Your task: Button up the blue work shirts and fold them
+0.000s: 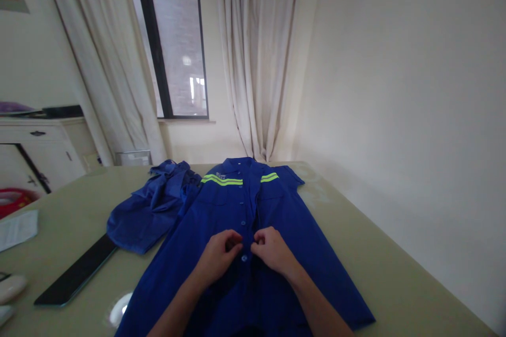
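A blue work jacket point(215, 208) lies spread on the table, collar at the far end, with yellow-green reflective bands across its chest. Buttons run down its middle front, and the right-hand front panel lies slightly apart from the buttoned edge higher up. My left hand point(221, 253) is closed at the button edge, thumb and fingers curled together on the cloth. Just across from it, my right hand point(272, 250) pinches at the other front edge. One button point(244, 258) shows between and just below the hands. The fingertips hide the exact bit of cloth in them.
Left of the jacket lies a crumpled blue garment point(148, 210), beside a long black flat object point(77, 271). A paper point(19, 229) and a whitish object point(11, 288) are at the table's left. A wall point(415, 142) borders the table point(343, 221) on the right.
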The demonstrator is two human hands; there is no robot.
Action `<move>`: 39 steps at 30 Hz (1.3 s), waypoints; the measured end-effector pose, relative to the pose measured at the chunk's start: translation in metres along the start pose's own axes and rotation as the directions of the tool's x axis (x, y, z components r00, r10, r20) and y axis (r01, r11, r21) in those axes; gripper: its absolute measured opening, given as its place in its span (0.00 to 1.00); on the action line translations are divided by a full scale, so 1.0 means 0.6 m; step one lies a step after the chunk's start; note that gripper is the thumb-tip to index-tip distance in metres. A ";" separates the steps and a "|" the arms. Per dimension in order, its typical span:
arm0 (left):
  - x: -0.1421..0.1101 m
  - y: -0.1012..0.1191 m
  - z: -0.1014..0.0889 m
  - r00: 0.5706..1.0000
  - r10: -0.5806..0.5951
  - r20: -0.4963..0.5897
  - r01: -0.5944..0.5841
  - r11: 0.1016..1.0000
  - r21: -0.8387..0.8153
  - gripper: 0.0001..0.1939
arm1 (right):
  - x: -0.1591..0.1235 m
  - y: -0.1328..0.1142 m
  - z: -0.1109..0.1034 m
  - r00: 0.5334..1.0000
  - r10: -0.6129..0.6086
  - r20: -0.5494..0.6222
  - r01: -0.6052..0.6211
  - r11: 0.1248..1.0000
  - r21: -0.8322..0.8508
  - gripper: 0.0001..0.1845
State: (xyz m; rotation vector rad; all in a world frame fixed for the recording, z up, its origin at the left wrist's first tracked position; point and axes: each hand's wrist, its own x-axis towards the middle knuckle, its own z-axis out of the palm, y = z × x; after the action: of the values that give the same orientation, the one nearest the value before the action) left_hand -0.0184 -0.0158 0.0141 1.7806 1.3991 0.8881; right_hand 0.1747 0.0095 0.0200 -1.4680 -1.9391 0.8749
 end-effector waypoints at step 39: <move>-0.002 -0.023 0.030 0.974 0.199 -0.109 -0.139 0.903 0.406 0.09 | 0.010 0.002 0.034 1.000 0.023 0.015 -0.026 0.931 0.365 0.10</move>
State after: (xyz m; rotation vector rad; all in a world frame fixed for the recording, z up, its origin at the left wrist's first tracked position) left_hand -0.0103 -0.0167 -0.0072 2.2079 1.6276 0.8870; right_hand 0.1588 0.0124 0.0063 -1.2679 -1.6540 1.1840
